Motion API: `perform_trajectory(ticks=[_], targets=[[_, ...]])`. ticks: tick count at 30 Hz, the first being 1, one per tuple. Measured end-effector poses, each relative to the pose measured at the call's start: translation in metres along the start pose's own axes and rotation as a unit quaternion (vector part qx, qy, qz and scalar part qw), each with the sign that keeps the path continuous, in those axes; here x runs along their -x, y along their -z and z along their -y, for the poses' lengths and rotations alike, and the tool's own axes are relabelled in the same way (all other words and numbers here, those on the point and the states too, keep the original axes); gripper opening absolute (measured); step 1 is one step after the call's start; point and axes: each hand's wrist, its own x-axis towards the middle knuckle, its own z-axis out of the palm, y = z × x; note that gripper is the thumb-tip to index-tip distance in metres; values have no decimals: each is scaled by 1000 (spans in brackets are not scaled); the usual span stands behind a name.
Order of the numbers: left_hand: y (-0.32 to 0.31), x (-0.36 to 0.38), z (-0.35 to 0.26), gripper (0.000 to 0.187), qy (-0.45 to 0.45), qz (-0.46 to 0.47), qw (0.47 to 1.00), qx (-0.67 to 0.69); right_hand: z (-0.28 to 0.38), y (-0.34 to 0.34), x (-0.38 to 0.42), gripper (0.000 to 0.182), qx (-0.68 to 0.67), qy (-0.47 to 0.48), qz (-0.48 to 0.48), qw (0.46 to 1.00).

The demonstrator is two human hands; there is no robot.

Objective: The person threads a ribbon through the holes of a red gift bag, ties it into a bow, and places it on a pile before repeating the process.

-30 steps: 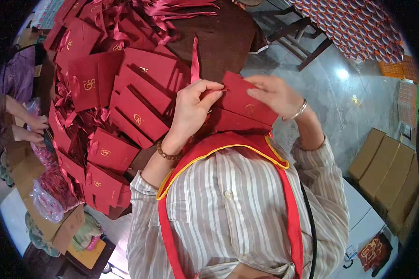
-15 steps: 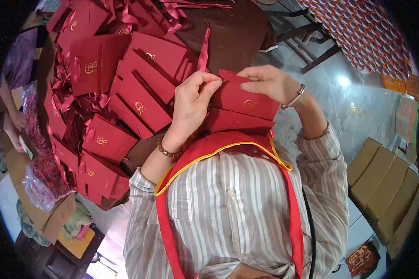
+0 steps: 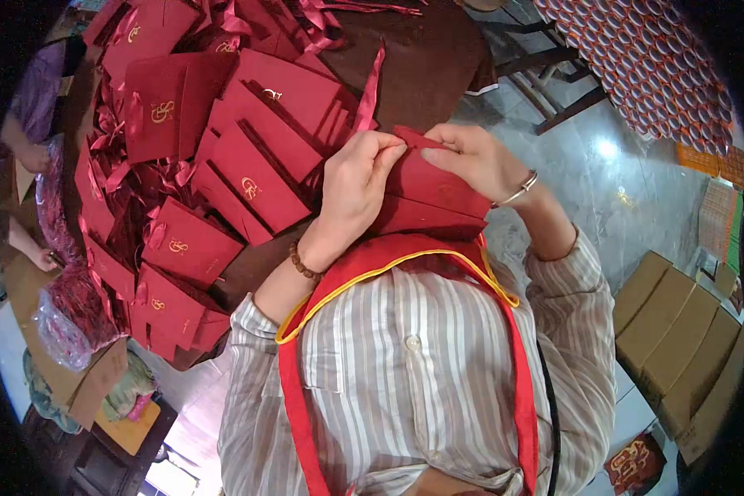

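Note:
A dark red paper gift bag (image 3: 434, 192) with a gold logo is held in front of my chest, over the red apron. My left hand (image 3: 357, 183) is closed in a pinch at the bag's upper left edge. A red satin ribbon (image 3: 370, 89) runs down to that hand; the part between the fingertips is hidden. My right hand (image 3: 469, 159) grips the bag's upper right side, thumb on the front and fingers behind. Another red bag panel (image 3: 426, 217) shows below, against the apron (image 3: 397, 248).
Many red bags (image 3: 252, 182) with ribbons pile up on the brown-covered table (image 3: 422, 50) to the left. At the far left are another person's hands (image 3: 37, 157) and plastic-wrapped red material (image 3: 78, 314). Cardboard boxes (image 3: 678, 322) and a dark stool (image 3: 554, 74) stand on the right.
My left hand has shifted slightly right, still pinching by the bag's edge. My right hand has moved a little left along the bag. The other person's hands have moved at far left.

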Motion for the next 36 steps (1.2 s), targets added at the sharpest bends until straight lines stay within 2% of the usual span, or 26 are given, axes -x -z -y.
perform_trajectory(ticks=[5, 8, 10, 13, 20, 22, 29, 31, 36], targets=[[-1, -5, -1, 10, -44, 3, 999, -10, -12, -5, -2, 23, -57, 5, -5, 998], [-4, -6, -3, 9, -74, 1, 997, -29, -13, -6, -2, 24, -53, 34, -16, 998], [-3, -7, -5, 8, -82, 0, 996, -43, -7, -8, 4, 26, 9, 54, -54, 997], [-3, -7, -9, 7, -86, 10, 994, -61, -5, -9, 7, 28, 34, 54, -66, 996], [-7, -7, -9, 9, -113, 28, 987, -110, -2, -10, 11, 28, 13, 42, -56, 997], [-7, -6, -9, 9, -110, 34, 987, -115, -4, -14, 11, 29, 13, 51, -96, 994], [-12, 1, -8, 8, -131, 33, 983, -123, -2, -7, 16, 26, 28, 25, -63, 997], [-13, 3, -10, 8, -132, 35, 982, -130, -8, -7, 16, 24, -51, -10, -42, 998], [-11, 3, -8, 9, -132, 19, 984, -116, -11, -10, 13, 26, -90, 11, -43, 995]])
